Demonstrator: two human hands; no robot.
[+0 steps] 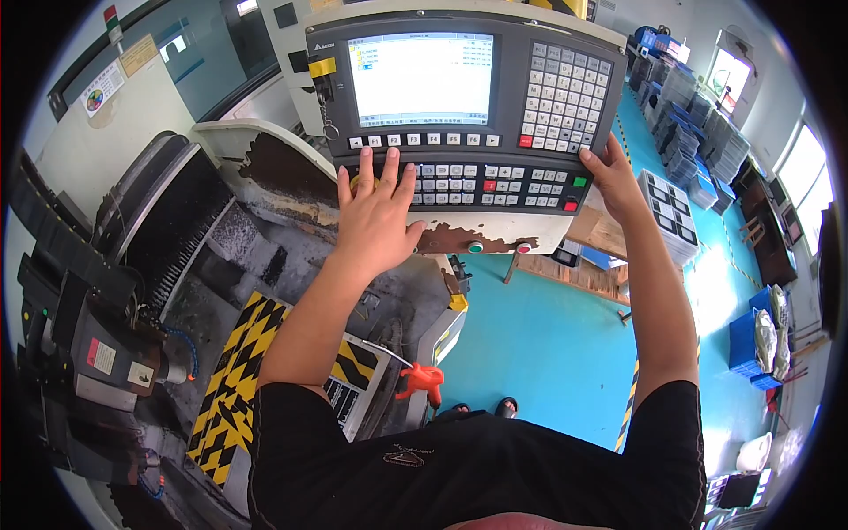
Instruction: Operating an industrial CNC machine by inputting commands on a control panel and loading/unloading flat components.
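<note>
While spreading left hand [378, 219] over lower keys [455, 185], clasping control panel [511, 99] at right edge with right hand [620, 184]; found between and beyond both, facing back toward them, extending lengthwise left-to-right.

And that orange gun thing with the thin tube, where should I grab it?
Probably by its chunky orange body, wrapping your fingers around it from the right, the side where the blue-green floor shows. The thin tube points up and left, toward the machine, and looks too slender for a good grip. What holds the gun up isn't clear.
</note>
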